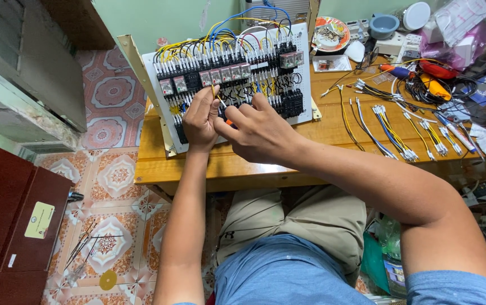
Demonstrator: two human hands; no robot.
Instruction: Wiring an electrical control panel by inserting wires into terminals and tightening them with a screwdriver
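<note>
A white wiring panel (288,104) lies tilted on the wooden table (333,133), covered with rows of terminal blocks, relays (223,74) and yellow, blue and black wires. My left hand (200,120) rests on the panel's lower left part and pinches a thin yellow wire (215,93) that rises from its fingers. My right hand (260,131) is pressed against the left one, fingers curled around a small tool with an orange handle (229,121), mostly hidden. Both hands work at the same spot among the lower terminal blocks.
Several cut wires with white ferrules (401,133) lie spread on the table to the right. Beyond them are a coil of black cable (423,90), red and orange tools (432,70), a patterned plate (330,34) and cluttered bags. A dark red cabinet (6,214) stands on the tiled floor at left.
</note>
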